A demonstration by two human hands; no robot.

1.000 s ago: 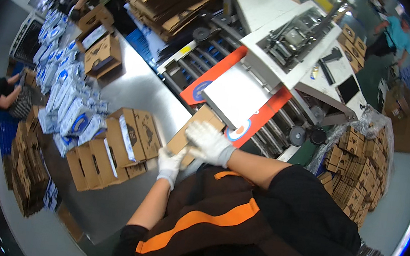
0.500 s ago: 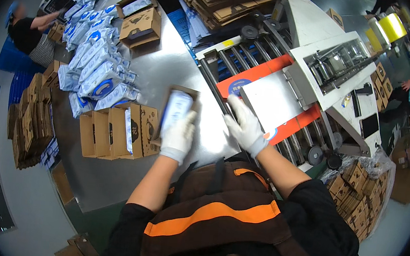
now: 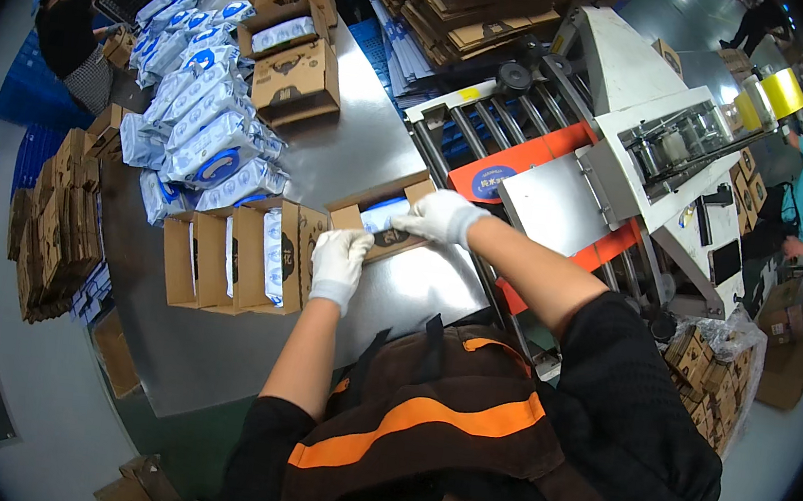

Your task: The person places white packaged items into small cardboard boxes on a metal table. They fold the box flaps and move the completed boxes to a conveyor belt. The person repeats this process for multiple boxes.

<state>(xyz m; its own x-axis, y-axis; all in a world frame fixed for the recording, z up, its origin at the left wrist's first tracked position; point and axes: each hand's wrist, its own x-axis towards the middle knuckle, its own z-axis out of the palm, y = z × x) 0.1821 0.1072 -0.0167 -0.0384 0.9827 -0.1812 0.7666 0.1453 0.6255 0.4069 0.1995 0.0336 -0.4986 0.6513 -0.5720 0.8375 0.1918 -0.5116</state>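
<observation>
An open cardboard box (image 3: 343, 217) lies across the metal table in front of me, with a white-and-blue soft pack (image 3: 385, 215) inside it. My left hand (image 3: 338, 263), in a white glove, is closed at the box's near left corner. At the near right part of the same box, my right hand (image 3: 442, 218), also gloved, pinches the raised near flap. The fingers partly cover that edge. Just left of my left hand stands a row of open boxes (image 3: 297, 264) on end, with white packs showing inside them.
A heap of white-and-blue packs (image 3: 216, 148) covers the table's left side. Further back are cardboard boxes (image 3: 297, 78). To the right, a roller conveyor with a box-sealing machine (image 3: 663, 141) borders the metal table (image 3: 373, 145). Other people work at far left and far right.
The box has turned from lengthwise to crosswise in front of me. My right hand has moved from open beside the conveyor onto the box, and my left hand now grips its near corner.
</observation>
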